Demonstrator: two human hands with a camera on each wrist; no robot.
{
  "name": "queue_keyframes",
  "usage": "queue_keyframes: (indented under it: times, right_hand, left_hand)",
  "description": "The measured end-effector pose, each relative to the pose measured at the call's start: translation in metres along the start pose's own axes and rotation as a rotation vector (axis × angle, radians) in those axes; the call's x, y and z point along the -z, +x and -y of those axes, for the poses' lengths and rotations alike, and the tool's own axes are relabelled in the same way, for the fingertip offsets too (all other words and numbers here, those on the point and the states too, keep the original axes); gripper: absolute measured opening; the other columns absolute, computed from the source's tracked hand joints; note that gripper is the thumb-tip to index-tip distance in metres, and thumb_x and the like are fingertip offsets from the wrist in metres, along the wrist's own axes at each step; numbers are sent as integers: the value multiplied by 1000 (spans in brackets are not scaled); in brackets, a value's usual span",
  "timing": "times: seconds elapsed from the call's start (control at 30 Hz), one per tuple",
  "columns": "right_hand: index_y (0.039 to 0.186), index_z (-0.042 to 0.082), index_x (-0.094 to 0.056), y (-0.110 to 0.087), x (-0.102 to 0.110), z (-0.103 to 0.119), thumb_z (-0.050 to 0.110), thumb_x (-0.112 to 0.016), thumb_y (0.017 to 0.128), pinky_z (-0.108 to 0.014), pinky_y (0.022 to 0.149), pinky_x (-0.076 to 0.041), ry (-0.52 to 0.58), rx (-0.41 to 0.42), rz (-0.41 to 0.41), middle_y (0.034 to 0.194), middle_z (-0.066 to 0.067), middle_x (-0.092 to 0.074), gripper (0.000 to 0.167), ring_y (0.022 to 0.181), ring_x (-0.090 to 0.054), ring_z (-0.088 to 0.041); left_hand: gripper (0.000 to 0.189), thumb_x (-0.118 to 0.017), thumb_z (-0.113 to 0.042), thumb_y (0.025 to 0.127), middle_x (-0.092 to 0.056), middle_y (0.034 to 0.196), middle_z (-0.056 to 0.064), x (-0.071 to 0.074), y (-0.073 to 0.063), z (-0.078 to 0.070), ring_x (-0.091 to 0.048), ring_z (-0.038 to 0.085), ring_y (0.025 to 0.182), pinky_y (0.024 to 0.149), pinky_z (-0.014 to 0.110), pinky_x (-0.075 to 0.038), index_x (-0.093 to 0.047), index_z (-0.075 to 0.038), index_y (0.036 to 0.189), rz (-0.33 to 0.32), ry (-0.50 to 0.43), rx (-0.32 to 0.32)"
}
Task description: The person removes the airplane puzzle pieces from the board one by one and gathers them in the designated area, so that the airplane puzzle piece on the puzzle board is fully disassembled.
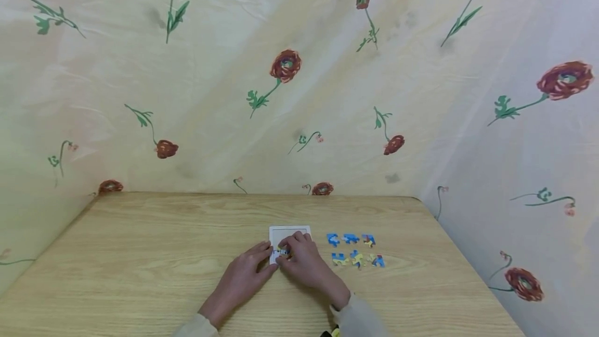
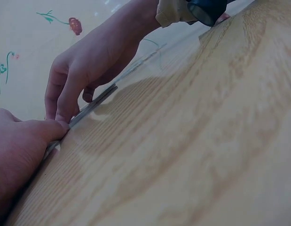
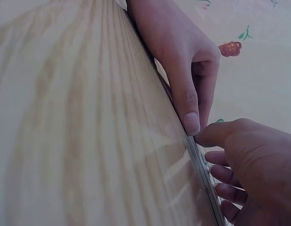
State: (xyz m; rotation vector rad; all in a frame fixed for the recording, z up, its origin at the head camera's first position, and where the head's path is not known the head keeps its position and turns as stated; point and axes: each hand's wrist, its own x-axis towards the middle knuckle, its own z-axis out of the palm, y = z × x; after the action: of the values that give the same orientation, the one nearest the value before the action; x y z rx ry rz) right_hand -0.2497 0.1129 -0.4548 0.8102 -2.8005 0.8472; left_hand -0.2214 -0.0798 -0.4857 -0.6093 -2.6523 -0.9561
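A small white puzzle frame lies on the table in the head view. My left hand holds its lower left corner, fingers at the left side and thumb near the bottom edge; the left wrist view shows the thumb against the edge. Over the frame, my right hand pinches a blue, yellow and white jigsaw piece between bent fingers and thumb, low inside the frame. Those fingers partly hide the piece. In the right wrist view the right hand meets the left thumb at the frame's edge.
Several loose jigsaw pieces lie in two rows right of the frame, blue ones behind and yellow-and-blue ones in front. A flowered cloth hangs behind and beside the wooden table. A small black and yellow object shows at the bottom edge.
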Motion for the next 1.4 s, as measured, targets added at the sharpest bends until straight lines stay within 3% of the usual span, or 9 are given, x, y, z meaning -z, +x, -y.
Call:
queue_keyframes:
  times: [0.7, 1.4]
  right_hand:
    - [115, 9, -61, 0, 0, 1, 13, -76, 92, -39, 80, -30, 67, -13, -7, 96, 2, -52, 28, 95, -39, -20]
    - [121, 7, -60, -3, 3, -3, 4, -72, 96, -40, 80, -26, 172, 65, 4, 86, 8, -56, 28, 87, -43, -15]
  left_hand:
    - [45, -71, -30, 100, -60, 144, 18, -1, 1, 1, -57, 36, 132, 102, 54, -51, -69, 3, 130, -4, -3, -5]
    - [43, -72, -30, 99, -62, 142, 16, -2, 1, 1, -58, 36, 131, 102, 55, -51, -71, 1, 128, -20, 0, -7]
